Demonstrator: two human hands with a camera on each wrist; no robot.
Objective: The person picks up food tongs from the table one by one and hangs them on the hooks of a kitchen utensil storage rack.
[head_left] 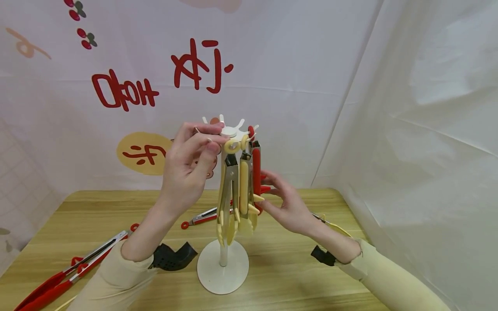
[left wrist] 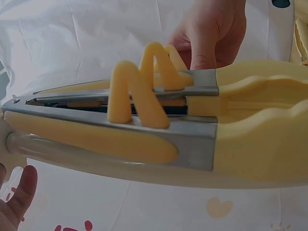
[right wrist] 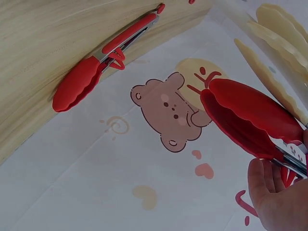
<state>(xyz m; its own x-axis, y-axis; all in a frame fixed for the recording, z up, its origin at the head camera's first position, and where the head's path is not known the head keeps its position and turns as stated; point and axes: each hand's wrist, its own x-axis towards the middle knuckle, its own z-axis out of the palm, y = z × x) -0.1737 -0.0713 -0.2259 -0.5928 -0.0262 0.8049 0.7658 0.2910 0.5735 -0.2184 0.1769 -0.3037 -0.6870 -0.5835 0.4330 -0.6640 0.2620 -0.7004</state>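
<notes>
A white rack (head_left: 223, 263) stands upright on a round base, with prongs fanning out at its top. My left hand (head_left: 186, 168) is up at that top, its thumb and fingers pinching the prongs. Two pairs of yellow tongs (head_left: 244, 185) hang by ring ends from the front prongs, heads down; one fills the left wrist view. To their right hang red tongs (head_left: 256, 168), their ring over a prong. My right hand (head_left: 289, 205) grips these red tongs low down, its fingers partly hidden behind them. The red scalloped heads (right wrist: 260, 110) stand apart in the right wrist view.
Red tongs (head_left: 70, 272) lie on the wooden table (head_left: 295, 268) at the left, and another red pair (head_left: 200, 217) lies behind the rack. A yellow utensil (head_left: 338, 229) lies behind my right forearm. White printed sheeting (head_left: 280, 56) hangs behind the table.
</notes>
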